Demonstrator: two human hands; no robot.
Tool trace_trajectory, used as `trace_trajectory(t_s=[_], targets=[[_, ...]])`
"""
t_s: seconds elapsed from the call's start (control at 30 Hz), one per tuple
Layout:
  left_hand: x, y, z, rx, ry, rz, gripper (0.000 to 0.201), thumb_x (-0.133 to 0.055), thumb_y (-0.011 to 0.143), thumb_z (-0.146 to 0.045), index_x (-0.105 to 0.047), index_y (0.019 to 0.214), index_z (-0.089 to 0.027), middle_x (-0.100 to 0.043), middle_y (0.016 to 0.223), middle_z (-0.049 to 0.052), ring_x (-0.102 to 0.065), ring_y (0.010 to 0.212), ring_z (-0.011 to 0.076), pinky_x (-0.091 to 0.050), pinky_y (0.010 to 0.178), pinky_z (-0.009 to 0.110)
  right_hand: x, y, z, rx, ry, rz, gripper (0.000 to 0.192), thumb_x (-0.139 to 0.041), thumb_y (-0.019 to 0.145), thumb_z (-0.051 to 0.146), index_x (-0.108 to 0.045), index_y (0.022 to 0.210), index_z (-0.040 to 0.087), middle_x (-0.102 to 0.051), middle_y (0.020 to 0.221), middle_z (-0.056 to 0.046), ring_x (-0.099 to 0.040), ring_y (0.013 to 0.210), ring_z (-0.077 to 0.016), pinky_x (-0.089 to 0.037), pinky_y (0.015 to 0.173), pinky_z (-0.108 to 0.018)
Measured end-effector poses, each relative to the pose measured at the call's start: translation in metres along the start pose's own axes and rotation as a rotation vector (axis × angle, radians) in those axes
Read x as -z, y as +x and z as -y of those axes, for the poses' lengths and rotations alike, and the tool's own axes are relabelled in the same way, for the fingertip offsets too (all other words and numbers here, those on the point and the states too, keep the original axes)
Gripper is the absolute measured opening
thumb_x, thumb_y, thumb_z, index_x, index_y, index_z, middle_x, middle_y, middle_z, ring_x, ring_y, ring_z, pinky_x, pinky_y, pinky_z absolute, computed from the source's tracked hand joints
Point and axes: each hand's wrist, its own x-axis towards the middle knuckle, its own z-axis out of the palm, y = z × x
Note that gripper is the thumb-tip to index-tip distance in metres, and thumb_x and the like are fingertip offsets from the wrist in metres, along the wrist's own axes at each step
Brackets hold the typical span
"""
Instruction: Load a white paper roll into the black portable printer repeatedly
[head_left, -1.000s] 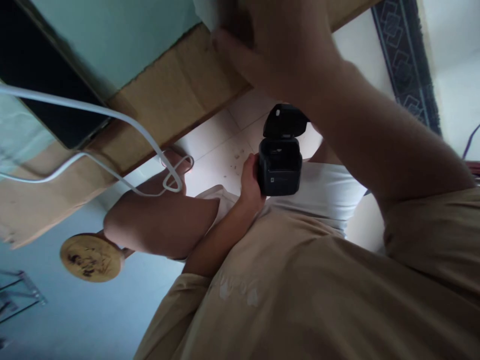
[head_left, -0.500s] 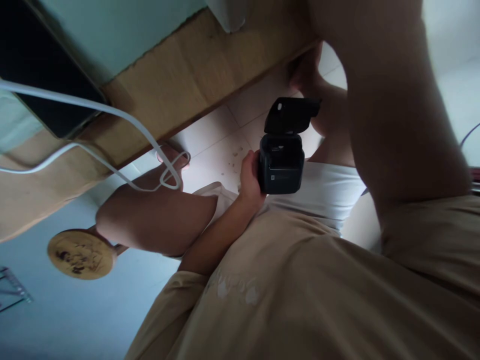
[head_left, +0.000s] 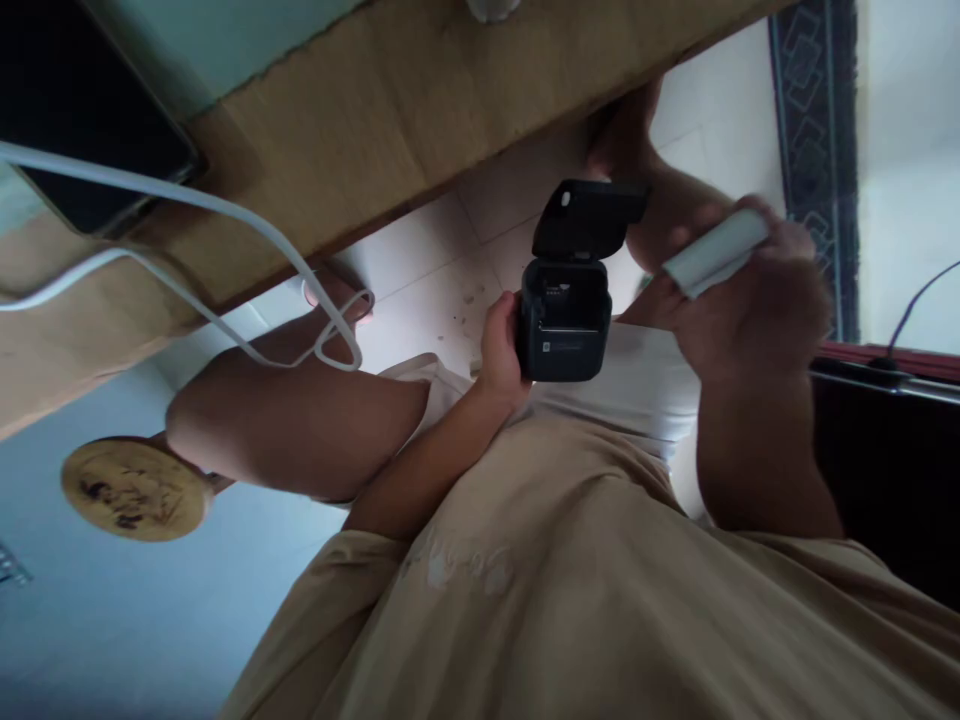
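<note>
My left hand (head_left: 496, 350) grips a small black box-shaped printer (head_left: 564, 325) over my lap, thumb on its left side. Its hinged lid (head_left: 589, 215) stands open and tilted back. My right hand (head_left: 757, 300) is just right of the printer, at lid height, closed around a white paper roll (head_left: 716, 252). The roll is apart from the printer's open top. My beige shirt and white shorts fill the lower part of the view.
A wooden table edge (head_left: 420, 110) runs across the top, with a dark flat device (head_left: 82, 130) on it and a white cable (head_left: 247, 235) looping down to my knee. A round wooden stool (head_left: 135, 490) stands at lower left. A patterned rug border (head_left: 814, 120) lies on the tiled floor.
My right hand came down from the table top and now holds the white roll beside the open printer. The left hand kept the printer nearly still.
</note>
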Motion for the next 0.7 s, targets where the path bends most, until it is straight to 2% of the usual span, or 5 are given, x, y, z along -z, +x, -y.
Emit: trace_trajectory(t_s=[0.13,0.27,0.4,0.53,0.7], targets=[[0.004,0.003,0.006,-0.024,0.047,0.015,0.031,-0.055,0.091,-0.05,-0.063,0.081,-0.022,-0.066,0.076,0.001,-0.07,0.087,0.0193,-0.056,0.084,0.034,-0.024,-0.022,-0.022,-0.023,0.253,-0.199,0.039,-0.042,0.091,0.029,-0.032,0.128,0.033,-0.053,0.136,-0.015,-0.067,0.117,-0.0212,-0.058,0.087,-0.038],[0.008,0.004,0.011,-0.113,0.215,0.093,0.028,-0.079,0.075,-0.043,-0.066,0.09,-0.023,-0.067,0.083,-0.002,-0.065,0.076,0.0137,-0.051,0.071,0.026,-0.029,-0.027,-0.025,0.227,0.05,-0.249,0.049,-0.063,0.086,0.051,-0.042,0.124,0.028,-0.058,0.123,-0.012,-0.067,0.108,-0.0211,-0.059,0.089,-0.038],[0.011,0.003,0.013,-0.193,0.307,0.153,0.035,-0.085,0.071,-0.042,-0.068,0.096,-0.024,-0.066,0.091,-0.001,-0.062,0.082,0.0124,-0.049,0.073,0.024,-0.031,-0.022,-0.016,0.289,-0.175,-0.136,0.027,-0.061,0.089,0.044,-0.055,0.106,0.024,-0.069,0.113,-0.009,-0.067,0.108,-0.0215,-0.056,0.094,-0.041],[0.015,0.002,0.014,-0.213,0.332,0.188,0.035,-0.085,0.071,-0.042,-0.069,0.096,-0.023,-0.065,0.089,-0.001,-0.059,0.082,0.0115,-0.047,0.074,0.023,-0.038,-0.016,-0.01,0.283,-0.341,0.004,0.01,-0.053,0.091,0.027,-0.061,0.088,0.022,-0.071,0.121,-0.008,-0.068,0.11,-0.0212,-0.051,0.098,-0.041],[0.015,0.003,0.012,-0.189,0.291,0.177,0.04,-0.082,0.074,-0.047,-0.065,0.1,-0.023,-0.064,0.089,-0.001,-0.06,0.08,0.0113,-0.047,0.073,0.023,-0.042,-0.019,-0.012,0.433,-0.298,-0.115,0.01,-0.06,0.087,0.025,-0.066,0.08,0.022,-0.07,0.107,-0.006,-0.064,0.1,-0.0197,-0.049,0.089,-0.037]])
